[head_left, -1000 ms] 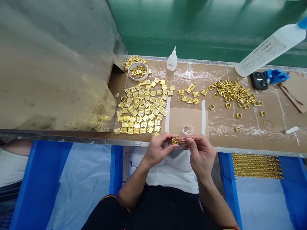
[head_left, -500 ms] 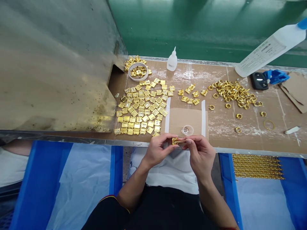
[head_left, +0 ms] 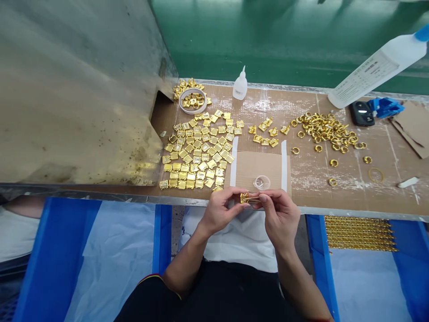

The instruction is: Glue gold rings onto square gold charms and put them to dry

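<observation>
Between the thumb and fingers of my left hand (head_left: 223, 208) is a small gold piece (head_left: 244, 197), held over the bench's front edge. My right hand (head_left: 281, 214) pinches a thin stick (head_left: 254, 198) whose tip reaches the gold piece. Just beyond my hands, a small clear cup (head_left: 262, 182) sits on a cardboard sheet (head_left: 258, 163) taped at both sides. Rows of flat gold plates (head_left: 197, 157) lie to the left of the sheet. Several gold pieces (head_left: 265, 141) rest behind it, and a heap of gold rings (head_left: 328, 129) is to the right.
A tape roll (head_left: 181, 102) lies on gold pieces at the back left. A small white bottle (head_left: 240, 86) stands at the back; a large bottle (head_left: 375, 71) leans at right. Metal housing (head_left: 77, 98) borders the left. Blue bins (head_left: 162, 237) flank my lap. Another person's arm (head_left: 25, 205) shows far left.
</observation>
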A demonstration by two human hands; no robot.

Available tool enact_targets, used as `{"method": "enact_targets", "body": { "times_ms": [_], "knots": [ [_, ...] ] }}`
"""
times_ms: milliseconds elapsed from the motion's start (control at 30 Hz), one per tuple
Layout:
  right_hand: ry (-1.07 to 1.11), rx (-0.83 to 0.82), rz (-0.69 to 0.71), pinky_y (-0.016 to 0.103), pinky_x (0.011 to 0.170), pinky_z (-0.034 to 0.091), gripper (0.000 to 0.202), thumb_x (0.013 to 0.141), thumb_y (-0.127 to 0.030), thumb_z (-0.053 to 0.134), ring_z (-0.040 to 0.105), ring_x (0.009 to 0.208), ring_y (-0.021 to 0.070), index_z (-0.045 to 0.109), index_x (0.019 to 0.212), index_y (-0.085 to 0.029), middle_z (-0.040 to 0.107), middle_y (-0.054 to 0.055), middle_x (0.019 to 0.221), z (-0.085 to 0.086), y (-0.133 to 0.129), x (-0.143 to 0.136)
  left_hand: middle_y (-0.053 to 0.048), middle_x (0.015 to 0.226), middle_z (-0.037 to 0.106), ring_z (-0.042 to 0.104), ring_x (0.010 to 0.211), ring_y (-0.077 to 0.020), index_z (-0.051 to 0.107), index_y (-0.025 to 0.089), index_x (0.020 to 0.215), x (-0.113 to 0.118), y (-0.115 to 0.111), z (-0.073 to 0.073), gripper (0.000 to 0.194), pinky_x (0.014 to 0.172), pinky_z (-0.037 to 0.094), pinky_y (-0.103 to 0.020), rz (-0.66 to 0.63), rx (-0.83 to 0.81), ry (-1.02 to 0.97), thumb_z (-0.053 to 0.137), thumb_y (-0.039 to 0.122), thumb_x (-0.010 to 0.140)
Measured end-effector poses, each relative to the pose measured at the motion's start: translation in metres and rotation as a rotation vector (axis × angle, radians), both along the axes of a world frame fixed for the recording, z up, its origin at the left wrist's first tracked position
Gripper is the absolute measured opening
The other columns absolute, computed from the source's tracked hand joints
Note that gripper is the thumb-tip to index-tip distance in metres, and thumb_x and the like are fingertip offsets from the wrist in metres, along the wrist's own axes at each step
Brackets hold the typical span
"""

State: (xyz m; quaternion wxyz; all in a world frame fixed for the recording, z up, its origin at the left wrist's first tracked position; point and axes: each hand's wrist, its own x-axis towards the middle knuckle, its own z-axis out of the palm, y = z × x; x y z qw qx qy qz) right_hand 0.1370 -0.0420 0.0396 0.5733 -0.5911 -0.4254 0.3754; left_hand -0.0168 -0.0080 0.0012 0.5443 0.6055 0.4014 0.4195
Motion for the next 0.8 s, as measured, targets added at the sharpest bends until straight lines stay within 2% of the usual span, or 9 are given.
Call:
{"method": "enact_targets", "body": {
  "times_ms": [300,533,800],
  "knots": [
    [0.006,0.019,0.008,0.027,0.052,0.064,0.022,0.095,-0.041,0.072,0.075,0.059,0.0178,0.071,0.084,-0.022,0.079,0.003,0.076,0.0004,0.0001,0.0009,-0.009,0.091,0.080,0.072,0.076,-0.0182,0.077,0.016,0.106,-0.0003,-0.0008,-0.0003,0.033,0.068,0.057,-0.027,-0.006,-0.030,0.008,0.077,0.044,0.088],
    [-0.016,0.050,0.043,0.022,0.056,0.064,0.011,0.098,-0.030,0.069,0.076,0.061,0.0147,0.071,0.090,-0.023,0.080,0.001,0.082,-0.0030,-0.0022,0.0036,-0.009,0.089,0.079,0.071,0.074,-0.0172,0.076,0.015,0.107,-0.0003,-0.0008,-0.0005,0.033,0.067,0.056,-0.025,-0.009,-0.024,-0.019,0.077,0.041,0.088],
    [-0.112,0.043,0.030,0.027,0.054,0.065,0.016,0.098,-0.035,0.068,0.075,0.058,0.0170,0.070,0.089,-0.022,0.081,0.003,0.084,-0.0036,-0.0022,0.0044,-0.010,0.090,0.080,0.073,0.077,-0.0188,0.076,0.015,0.107,-0.0003,-0.0011,-0.0008,0.033,0.070,0.058,-0.027,-0.013,-0.037,-0.002,0.077,0.042,0.088]
  ]
}}
